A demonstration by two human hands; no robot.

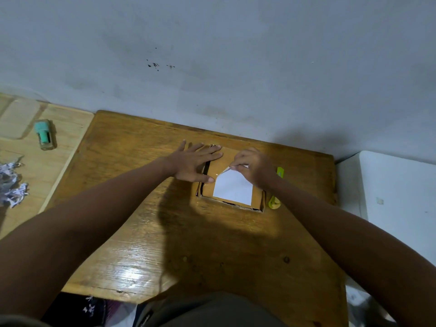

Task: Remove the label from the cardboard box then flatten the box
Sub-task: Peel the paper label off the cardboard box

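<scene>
A small brown cardboard box [256,197] stands on the wooden table [146,232], towards its far side. A white label [232,188] covers most of the box's top. Its far left corner is peeled up and folded over. My right hand [253,167] pinches that lifted corner. My left hand [197,161] lies flat on the box's left part, fingers spread, pressing down.
A yellow-green cutter [275,201] lies just right of the box, partly hidden by my right wrist. On a lighter table to the left are a teal-capped item [44,134] and crumpled paper scraps [11,185]. A white surface [398,197] adjoins on the right. A wall is behind.
</scene>
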